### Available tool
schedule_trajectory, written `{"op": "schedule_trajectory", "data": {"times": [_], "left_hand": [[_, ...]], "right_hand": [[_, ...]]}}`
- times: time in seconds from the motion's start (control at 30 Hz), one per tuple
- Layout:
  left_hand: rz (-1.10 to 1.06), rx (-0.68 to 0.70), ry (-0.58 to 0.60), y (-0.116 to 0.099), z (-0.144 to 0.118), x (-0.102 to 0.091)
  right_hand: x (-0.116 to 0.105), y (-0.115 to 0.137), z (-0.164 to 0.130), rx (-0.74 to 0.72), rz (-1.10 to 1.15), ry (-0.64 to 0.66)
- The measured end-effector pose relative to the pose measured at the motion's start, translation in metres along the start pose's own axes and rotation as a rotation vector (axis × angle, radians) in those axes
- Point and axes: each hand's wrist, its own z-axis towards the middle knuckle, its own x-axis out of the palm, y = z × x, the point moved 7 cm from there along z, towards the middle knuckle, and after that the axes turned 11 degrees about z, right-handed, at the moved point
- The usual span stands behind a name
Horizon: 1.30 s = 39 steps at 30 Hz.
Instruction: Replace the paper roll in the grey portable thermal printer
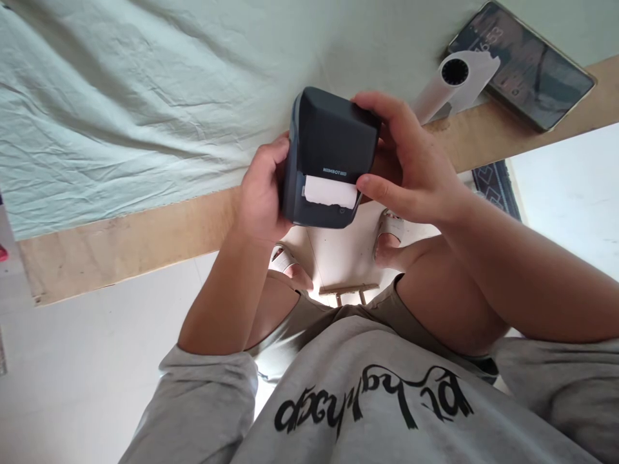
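Note:
Between my two hands is a dark label printer [336, 138] with small "NIIMBOT" lettering. A strip of white label paper [330, 191] sticks out of its front slot, its lower edge ragged. My left hand [265, 190] is wrapped round the printer's left side, most of its fingers hidden behind the body. On the other side, my right hand [411, 158] grips the printer, with one fingertip at its top right corner and another beside the right end of the paper. The printer is held up above the table's front edge.
A pale green cloth [145, 96] covers the table, whose bare wooden edge [126, 238] runs across in front of me. At the right lie a smartphone [527, 64] and a white paper roll [432, 93] overlapping it. My legs and a wooden stool rung [349, 290] are below.

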Motion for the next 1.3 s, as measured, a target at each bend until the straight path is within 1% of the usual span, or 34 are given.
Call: {"op": "schedule_trajectory", "data": {"times": [0.1, 0.17, 0.27, 0.33, 0.4, 0.47, 0.63, 0.7, 0.77, 0.83, 0.93, 1.0, 1.1, 1.17, 1.2, 1.3], "left_hand": [[0.014, -0.011, -0.005, 0.001, 0.000, -0.001], [0.021, 0.002, -0.019, 0.001, 0.000, -0.003], [0.039, 0.031, -0.040, -0.001, 0.000, -0.005], [0.079, 0.033, -0.032, -0.002, 0.000, -0.003], [0.124, 0.013, 0.006, -0.002, -0.001, 0.003], [0.156, 0.012, 0.030, -0.003, -0.001, 0.006], [0.174, 0.014, 0.040, 0.000, 0.000, 0.002], [0.167, 0.009, 0.065, 0.002, 0.001, 0.000], [0.159, 0.011, 0.079, 0.003, 0.001, -0.002], [0.160, 0.016, 0.085, 0.004, 0.001, -0.003], [0.191, 0.048, 0.061, 0.002, 0.001, -0.002], [0.230, 0.056, 0.047, 0.000, -0.001, 0.000], [0.300, 0.041, 0.020, -0.001, -0.003, 0.003], [0.345, 0.035, 0.015, -0.001, -0.005, 0.004], [0.363, 0.033, 0.021, -0.001, -0.005, 0.005], [0.377, 0.044, 0.029, -0.001, -0.005, 0.004]], "right_hand": [[0.003, 0.003, 0.000, -0.003, 0.014, 0.039], [0.001, 0.007, 0.001, -0.011, 0.004, 0.028], [-0.002, 0.015, 0.001, -0.050, -0.068, 0.030], [-0.006, 0.020, 0.001, -0.085, -0.153, 0.012], [-0.013, 0.027, -0.001, -0.118, -0.228, -0.065], [-0.021, 0.035, -0.004, -0.141, -0.239, -0.174], [-0.027, 0.054, -0.006, -0.079, -0.053, -0.373], [-0.030, 0.062, -0.006, -0.103, -0.025, -0.445], [-0.031, 0.066, -0.004, -0.123, -0.017, -0.468], [-0.030, 0.063, -0.001, -0.114, -0.077, -0.446], [-0.021, 0.057, 0.006, -0.090, -0.328, -0.312], [-0.013, 0.049, 0.010, -0.008, -0.503, -0.204], [-0.003, 0.042, 0.015, 0.110, -0.683, -0.041], [0.003, 0.043, 0.017, 0.115, -0.754, 0.043], [0.005, 0.043, 0.017, 0.106, -0.765, 0.065], [0.004, 0.044, 0.016, 0.082, -0.714, 0.056]]}}
